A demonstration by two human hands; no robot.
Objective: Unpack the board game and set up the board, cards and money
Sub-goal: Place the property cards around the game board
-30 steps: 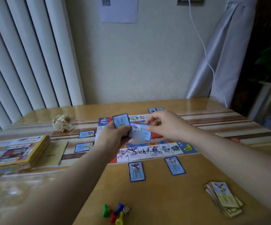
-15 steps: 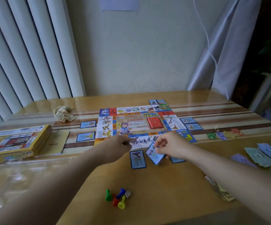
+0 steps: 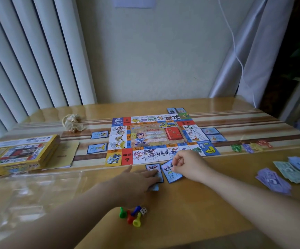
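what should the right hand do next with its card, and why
Probably turn the card square and let go. The right hand pinches it near its far end; it sits tilted just below the board, close beside the second card, which the left hand presses flat. The side cards left of the board lie square to its edge.

The surface [image 3: 208,203] is pale wood with darker stripes, glossy enough to mirror the wall. The board [image 3: 156,137] is printed paper with a slight sheen. The card [image 3: 171,174] my right fingers [image 3: 178,161] pinch is smooth coated stock. The pawns [image 3: 130,215] are shiny plastic, the banknotes [image 3: 289,171] thin matt paper, the box [image 3: 20,151] glossy cardboard. Near left lies clear, crinkled plastic film [image 3: 29,191]; far left, a ball of crumpled paper [image 3: 72,122].
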